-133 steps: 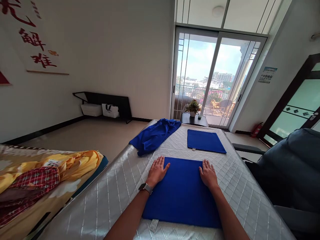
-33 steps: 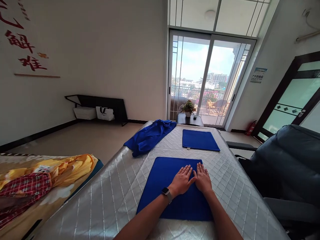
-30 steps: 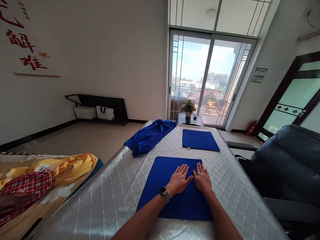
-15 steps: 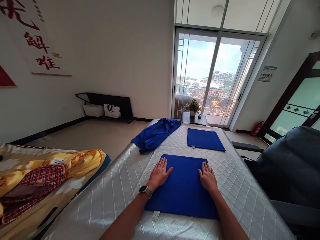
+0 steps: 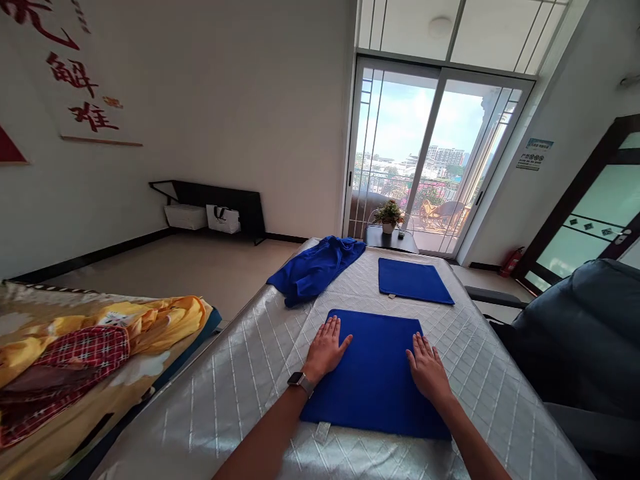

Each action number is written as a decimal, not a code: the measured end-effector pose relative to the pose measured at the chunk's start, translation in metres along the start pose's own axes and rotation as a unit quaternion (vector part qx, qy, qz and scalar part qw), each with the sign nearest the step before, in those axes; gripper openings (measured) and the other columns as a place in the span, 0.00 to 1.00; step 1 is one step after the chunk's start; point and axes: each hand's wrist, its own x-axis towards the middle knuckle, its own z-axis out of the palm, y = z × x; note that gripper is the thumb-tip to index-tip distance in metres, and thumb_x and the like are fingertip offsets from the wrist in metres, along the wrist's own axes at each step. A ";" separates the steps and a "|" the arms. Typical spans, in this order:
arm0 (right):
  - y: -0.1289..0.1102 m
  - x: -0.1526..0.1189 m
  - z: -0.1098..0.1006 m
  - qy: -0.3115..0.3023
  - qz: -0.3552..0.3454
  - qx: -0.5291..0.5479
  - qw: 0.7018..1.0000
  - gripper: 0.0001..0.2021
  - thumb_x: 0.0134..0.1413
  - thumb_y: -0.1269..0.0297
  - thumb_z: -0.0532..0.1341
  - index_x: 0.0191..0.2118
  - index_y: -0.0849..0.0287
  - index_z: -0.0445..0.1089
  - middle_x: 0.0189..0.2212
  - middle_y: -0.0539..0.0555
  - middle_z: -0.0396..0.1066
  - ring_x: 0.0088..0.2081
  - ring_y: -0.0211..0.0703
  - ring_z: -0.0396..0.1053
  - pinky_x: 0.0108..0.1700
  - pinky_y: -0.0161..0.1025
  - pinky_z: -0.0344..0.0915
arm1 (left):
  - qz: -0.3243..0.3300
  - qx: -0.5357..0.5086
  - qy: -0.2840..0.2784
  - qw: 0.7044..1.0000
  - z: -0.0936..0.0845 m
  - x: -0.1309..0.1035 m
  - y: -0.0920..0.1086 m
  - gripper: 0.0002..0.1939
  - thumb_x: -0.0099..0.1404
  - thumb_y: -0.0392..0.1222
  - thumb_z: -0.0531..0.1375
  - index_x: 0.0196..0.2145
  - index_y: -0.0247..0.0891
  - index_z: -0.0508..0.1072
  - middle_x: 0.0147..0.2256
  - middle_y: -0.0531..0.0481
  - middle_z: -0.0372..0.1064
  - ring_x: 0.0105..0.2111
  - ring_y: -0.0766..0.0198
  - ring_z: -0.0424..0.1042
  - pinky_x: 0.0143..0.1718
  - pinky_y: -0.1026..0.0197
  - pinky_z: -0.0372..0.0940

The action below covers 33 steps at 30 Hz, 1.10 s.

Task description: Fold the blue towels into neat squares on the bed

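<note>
Flat on the silver quilted bed surface (image 5: 240, 373) lies a blue rectangular cloth piece (image 5: 373, 373), which looks like a cushion cover, with a small white tag at its near edge. My left hand (image 5: 325, 347) rests palm down on its left edge, fingers stretched out. On the right edge lies my right hand (image 5: 429, 367), also flat with fingers extended. Neither hand grips anything. Farther off, a second blue cloth piece (image 5: 415, 280) is laid flat, its tag showing. Beyond my left hand a crumpled blue cloth (image 5: 317, 270) is heaped near the far left edge.
At left, another bed (image 5: 125, 407) bears a yellow cloth (image 5: 165, 323) and a red plaid cloth (image 5: 85, 353). A dark armchair (image 5: 585, 333) stands close on the right. Past the far edge are a small black table (image 5: 375, 239) with a potted plant (image 5: 389, 217) and sliding glass doors (image 5: 440, 80).
The right hand has slid a little nearer along the cloth's right edge. My left hand stays at the left edge. The whole view has shifted slightly.
</note>
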 end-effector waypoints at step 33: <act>-0.007 -0.023 0.000 -0.006 0.011 0.051 0.999 0.33 0.70 0.54 0.37 0.73 0.66 0.41 0.74 0.55 0.37 0.74 0.44 0.34 0.72 0.47 0.33 | 0.138 -0.026 -0.052 0.989 0.008 -0.039 0.067 0.39 0.74 0.64 0.39 0.71 0.34 0.52 0.71 0.41 0.47 0.71 0.52 0.47 0.69 0.45 0.50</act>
